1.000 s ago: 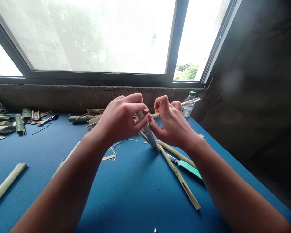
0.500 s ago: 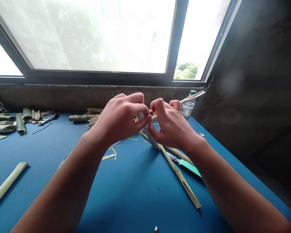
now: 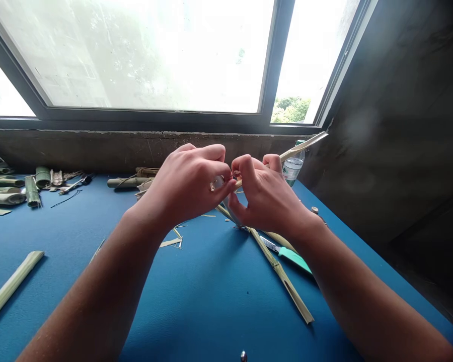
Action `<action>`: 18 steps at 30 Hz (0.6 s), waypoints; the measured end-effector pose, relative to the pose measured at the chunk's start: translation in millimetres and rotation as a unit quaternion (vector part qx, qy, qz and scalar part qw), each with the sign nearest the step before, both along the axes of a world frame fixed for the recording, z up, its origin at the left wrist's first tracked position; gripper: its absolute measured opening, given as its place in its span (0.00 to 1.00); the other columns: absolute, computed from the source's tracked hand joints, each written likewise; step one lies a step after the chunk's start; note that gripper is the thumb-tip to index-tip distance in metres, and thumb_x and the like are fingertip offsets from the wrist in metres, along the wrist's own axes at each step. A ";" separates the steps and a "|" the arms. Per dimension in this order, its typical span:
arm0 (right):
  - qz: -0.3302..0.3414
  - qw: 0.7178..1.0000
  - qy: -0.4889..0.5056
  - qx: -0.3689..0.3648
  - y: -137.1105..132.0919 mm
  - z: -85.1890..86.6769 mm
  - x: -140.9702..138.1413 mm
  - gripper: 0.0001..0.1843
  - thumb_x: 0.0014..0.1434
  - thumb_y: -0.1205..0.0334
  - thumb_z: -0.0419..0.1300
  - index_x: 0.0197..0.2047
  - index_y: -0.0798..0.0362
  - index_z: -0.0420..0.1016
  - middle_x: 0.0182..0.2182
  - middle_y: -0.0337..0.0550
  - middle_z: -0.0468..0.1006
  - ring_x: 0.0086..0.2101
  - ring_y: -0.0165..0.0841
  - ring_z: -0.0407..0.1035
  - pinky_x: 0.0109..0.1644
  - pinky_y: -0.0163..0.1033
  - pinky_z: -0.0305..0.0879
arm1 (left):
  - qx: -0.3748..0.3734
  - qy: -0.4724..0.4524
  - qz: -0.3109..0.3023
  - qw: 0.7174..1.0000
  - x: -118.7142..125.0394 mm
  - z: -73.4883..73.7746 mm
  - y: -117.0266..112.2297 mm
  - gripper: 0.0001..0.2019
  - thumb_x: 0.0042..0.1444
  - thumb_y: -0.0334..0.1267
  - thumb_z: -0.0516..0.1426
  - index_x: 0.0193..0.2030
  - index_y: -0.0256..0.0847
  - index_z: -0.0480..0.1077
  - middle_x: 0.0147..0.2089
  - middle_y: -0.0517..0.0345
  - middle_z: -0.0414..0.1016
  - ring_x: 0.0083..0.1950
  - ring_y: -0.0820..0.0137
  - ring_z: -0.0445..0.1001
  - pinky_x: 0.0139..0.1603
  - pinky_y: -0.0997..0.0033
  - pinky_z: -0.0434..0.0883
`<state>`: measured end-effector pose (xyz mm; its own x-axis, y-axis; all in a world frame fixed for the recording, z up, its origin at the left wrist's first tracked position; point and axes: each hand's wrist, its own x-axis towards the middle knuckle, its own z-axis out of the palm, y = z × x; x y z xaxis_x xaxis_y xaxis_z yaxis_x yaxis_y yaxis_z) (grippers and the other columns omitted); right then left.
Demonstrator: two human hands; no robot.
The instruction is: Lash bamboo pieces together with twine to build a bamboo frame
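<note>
A pale split bamboo strip [image 3: 305,145] slants up to the right from between my hands, above the blue table. My left hand [image 3: 189,181] is closed, its thumb and forefinger pinching at the strip's lower end. Fingers curled, my right hand [image 3: 268,196] grips the strip close beside the left fingertips. The exact spot where the fingertips meet is partly hidden. Behind and below the hands stands a greyish upright object, mostly covered. Under my right hand lie a longer split bamboo piece [image 3: 283,276] and a utility knife [image 3: 292,258] with a green handle.
A plastic bottle [image 3: 293,168] stands at the back right. Bamboo tubes [image 3: 32,191] and pieces lie at the back left, with another bamboo length [image 3: 13,286] at the left front. Thin slivers [image 3: 170,243] are scattered mid-table. A window and wall border the table.
The strip's far end has risen and shifted slightly to the right, passing in front of the bottle top. My right hand's fingers have moved slightly; my left hand is nearly still.
</note>
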<state>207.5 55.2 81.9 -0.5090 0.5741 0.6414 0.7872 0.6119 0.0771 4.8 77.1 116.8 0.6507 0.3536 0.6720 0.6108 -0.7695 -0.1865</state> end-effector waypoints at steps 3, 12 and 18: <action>0.002 1.000 -0.002 0.011 1.3 -1.2 0.0 0.15 0.69 0.65 0.56 0.55 0.51 0.56 0.41 0.44 0.82 0.42 0.42 0.72 0.54 0.53 0.51 | -0.007 -0.009 0.019 1.000 2.0 -0.5 -1.6 0.14 0.69 0.43 0.62 0.34 0.40 0.81 0.35 0.60 0.72 0.30 0.70 0.64 0.41 0.61 0.63; 0.014 0.999 0.031 0.028 5.7 -5.8 -0.1 0.13 0.69 0.61 0.56 0.52 0.51 0.56 0.36 0.41 0.79 0.38 0.42 0.71 0.54 0.52 0.54 | -0.074 -0.039 0.030 0.996 1.7 2.0 -3.6 0.09 0.66 0.38 0.62 0.36 0.41 0.84 0.36 0.59 0.75 0.31 0.71 0.68 0.34 0.63 0.60; 0.011 0.998 0.045 0.030 8.3 -8.7 1.3 0.14 0.69 0.59 0.58 0.51 0.48 0.56 0.40 0.43 0.79 0.33 0.40 0.68 0.53 0.51 0.54 | -0.107 -0.056 0.002 0.993 -4.0 2.1 1.2 0.08 0.65 0.36 0.63 0.36 0.42 0.84 0.36 0.57 0.74 0.32 0.70 0.69 0.32 0.64 0.60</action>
